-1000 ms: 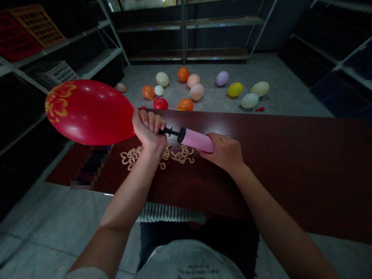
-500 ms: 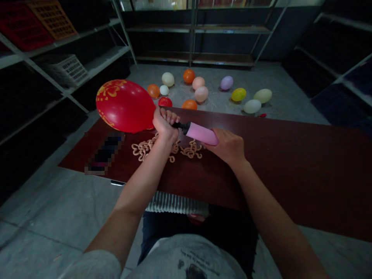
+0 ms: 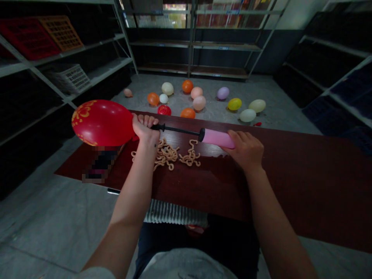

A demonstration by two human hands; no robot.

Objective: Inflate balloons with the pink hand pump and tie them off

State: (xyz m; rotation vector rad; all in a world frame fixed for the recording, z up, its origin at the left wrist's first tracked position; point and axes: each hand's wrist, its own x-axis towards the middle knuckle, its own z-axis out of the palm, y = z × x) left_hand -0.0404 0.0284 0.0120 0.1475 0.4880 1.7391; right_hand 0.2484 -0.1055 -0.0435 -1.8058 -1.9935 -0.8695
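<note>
A large red balloon point(image 3: 103, 123) with yellow printing bulges out to the left of my left hand point(image 3: 146, 127). That hand is closed around the balloon's neck and the black end of a balloon pump point(image 3: 217, 138); the join is hidden inside my fingers. My right hand point(image 3: 245, 150) wraps the far end of the pump's pink barrel. Between the hands, a long stretch of the black rod point(image 3: 183, 131) shows, drawn out of the barrel. Below it, tan curled balloons point(image 3: 166, 153), uninflated by their look, lie in a loose pile, partly behind my left forearm.
A dark red-brown table point(image 3: 290, 174) spans the front. A blurred-out flat object point(image 3: 101, 164) lies at its left end. Several inflated balloons, among them a yellow balloon point(image 3: 234, 104), rest on the floor beyond. Metal shelves point(image 3: 190, 46) line the back and sides; a white basket point(image 3: 77, 77) stands at left.
My hands have moved apart, drawing the black rod out of the pink barrel. The left hand and red balloon shifted left; the right hand moved right and slightly down. The view has tilted up.
</note>
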